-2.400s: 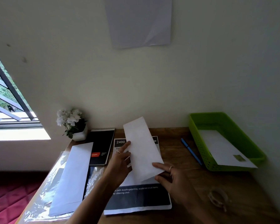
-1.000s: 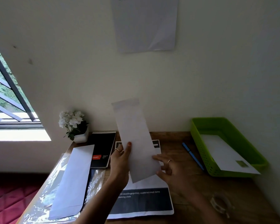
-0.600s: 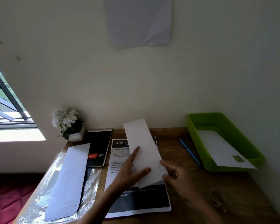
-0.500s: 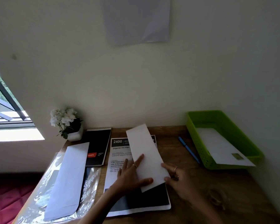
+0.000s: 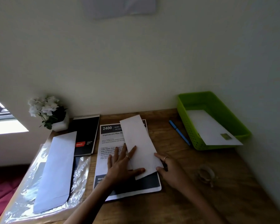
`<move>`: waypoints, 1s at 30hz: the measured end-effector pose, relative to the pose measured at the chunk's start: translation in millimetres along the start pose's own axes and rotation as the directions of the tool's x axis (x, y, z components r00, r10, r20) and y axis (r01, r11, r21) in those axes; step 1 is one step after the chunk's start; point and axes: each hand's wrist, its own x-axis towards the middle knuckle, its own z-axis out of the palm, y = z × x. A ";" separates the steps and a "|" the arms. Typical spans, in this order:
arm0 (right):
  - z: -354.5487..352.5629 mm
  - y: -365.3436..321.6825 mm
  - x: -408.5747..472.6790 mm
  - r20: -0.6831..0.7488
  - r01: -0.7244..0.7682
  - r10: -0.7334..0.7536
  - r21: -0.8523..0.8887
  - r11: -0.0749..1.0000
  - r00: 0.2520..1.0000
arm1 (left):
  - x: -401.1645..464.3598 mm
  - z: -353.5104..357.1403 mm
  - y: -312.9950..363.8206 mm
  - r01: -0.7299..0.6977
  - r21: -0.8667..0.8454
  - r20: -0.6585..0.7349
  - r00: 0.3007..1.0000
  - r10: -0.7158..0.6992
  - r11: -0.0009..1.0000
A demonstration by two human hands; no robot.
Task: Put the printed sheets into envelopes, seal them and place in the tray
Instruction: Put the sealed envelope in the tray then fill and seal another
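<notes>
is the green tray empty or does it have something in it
Not empty: one white envelope lies in the green tray, its near corner over the rim.

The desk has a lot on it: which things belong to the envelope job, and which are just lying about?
Part of the job:
white envelope under both hands
printed sheets
spare envelope on plastic wrap
green tray holding an envelope
tape roll, probably

Lying about:
blue pen
black notepad
flower pot

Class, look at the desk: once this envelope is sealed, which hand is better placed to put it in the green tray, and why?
Probably the right hand: it touches the envelope at its right edge, and the green tray lies on that side. The left hand presses flat on the envelope, farther from the tray.
</notes>
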 end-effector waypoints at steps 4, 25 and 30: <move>-3.7 -1.9 -6.3 -0.043 0.009 -0.011 -0.060 0.998 0.999 | -3.2 3.3 2.0 -0.035 0.057 -0.010 0.999 0.035 0.998; -56.8 40.0 -78.8 -0.351 -0.228 0.138 -0.232 0.946 0.926 | -8.3 6.2 -0.9 -0.098 0.098 -0.025 0.995 0.101 0.990; -57.2 38.8 -68.9 -0.411 -0.244 0.119 -0.267 0.932 0.904 | -8.6 5.6 -0.8 -0.097 0.090 -0.019 0.995 0.099 0.991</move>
